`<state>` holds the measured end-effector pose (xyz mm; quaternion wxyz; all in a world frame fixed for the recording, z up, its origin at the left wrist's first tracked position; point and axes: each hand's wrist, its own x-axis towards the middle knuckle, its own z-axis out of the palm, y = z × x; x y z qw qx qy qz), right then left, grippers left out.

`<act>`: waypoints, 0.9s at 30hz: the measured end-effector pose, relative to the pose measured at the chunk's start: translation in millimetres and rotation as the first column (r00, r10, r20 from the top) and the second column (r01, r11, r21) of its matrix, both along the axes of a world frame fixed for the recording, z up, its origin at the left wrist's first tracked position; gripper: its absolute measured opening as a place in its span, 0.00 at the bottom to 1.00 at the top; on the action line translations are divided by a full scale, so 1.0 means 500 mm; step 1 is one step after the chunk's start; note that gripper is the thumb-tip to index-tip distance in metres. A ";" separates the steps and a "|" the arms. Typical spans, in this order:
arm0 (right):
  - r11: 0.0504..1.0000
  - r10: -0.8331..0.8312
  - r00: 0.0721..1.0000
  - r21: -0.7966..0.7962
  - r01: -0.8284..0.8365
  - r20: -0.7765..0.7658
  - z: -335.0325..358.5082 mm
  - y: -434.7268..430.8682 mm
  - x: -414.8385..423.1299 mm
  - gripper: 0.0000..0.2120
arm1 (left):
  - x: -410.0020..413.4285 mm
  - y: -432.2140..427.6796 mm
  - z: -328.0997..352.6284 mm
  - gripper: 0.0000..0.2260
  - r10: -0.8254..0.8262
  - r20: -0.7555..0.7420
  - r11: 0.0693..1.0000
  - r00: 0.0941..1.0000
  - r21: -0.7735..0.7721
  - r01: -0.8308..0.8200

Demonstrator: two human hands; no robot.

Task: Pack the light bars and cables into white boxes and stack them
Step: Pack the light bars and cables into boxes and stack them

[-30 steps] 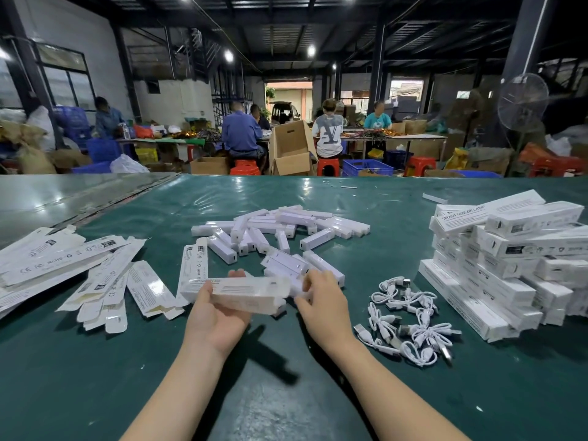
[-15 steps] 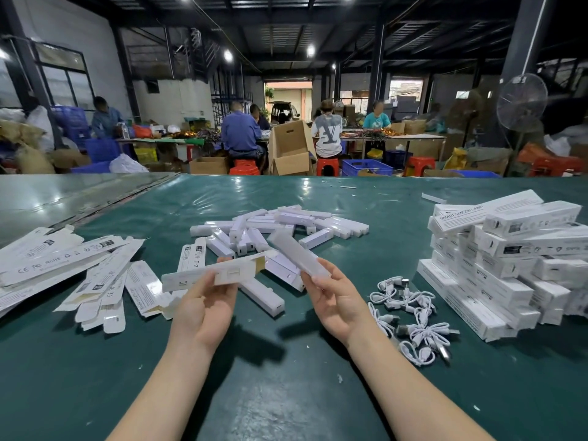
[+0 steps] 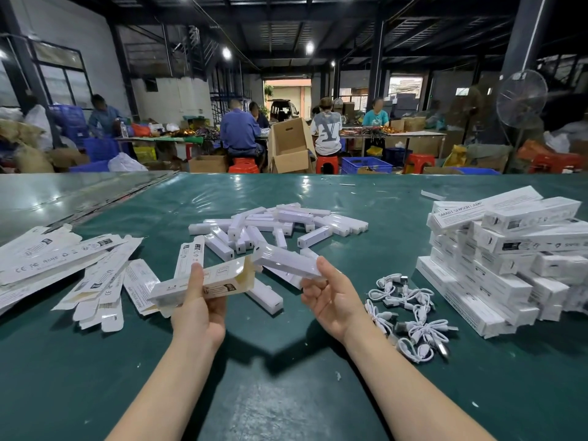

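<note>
1. Head view: box (image 3: 222, 280) was held in left hand (image 3: 199, 308), open end rightward.
2. Bar (image 3: 286, 261), gripped in right hand (image 3: 331, 300), had been lifted off the pile (image 3: 280, 222) and brought to the box mouth; not inserted.
3. Cables (image 3: 410, 296) lay untouched beside the stack (image 3: 509, 259).

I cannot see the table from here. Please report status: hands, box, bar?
Left hand grips open box. Right hand holds bar, tip near box's open end, not yet in. Nothing between them.
</note>
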<state>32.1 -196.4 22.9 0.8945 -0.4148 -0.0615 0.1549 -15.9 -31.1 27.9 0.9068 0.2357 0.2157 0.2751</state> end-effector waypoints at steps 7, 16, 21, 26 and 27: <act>0.996 -0.039 0.996 -0.075 0.046 0.082 -0.006 -0.004 0.006 0.07 | 0.003 -0.006 -0.004 0.06 0.034 -0.065 0.999 0.997 0.027 -0.032; 0.967 -0.141 0.976 -0.190 0.172 0.167 -0.020 0.004 0.017 0.14 | 0.000 -0.008 0.002 0.07 0.020 -0.063 0.998 0.998 -0.050 -0.023; 0.948 -0.207 0.948 -0.190 0.256 0.242 -0.024 0.004 0.020 0.17 | 0.000 -0.009 -0.001 0.08 0.104 -0.097 0.993 0.990 0.061 -0.099; 0.932 -0.282 0.922 -0.153 0.329 0.264 -0.022 0.003 0.018 0.18 | -0.001 -0.016 -0.002 0.11 0.107 -0.044 0.982 0.993 0.163 -0.098; 0.929 -0.290 0.918 -0.149 0.338 0.270 -0.022 0.002 0.019 0.18 | 0.000 -0.017 -0.004 0.11 0.112 -0.031 0.973 0.993 0.205 -0.103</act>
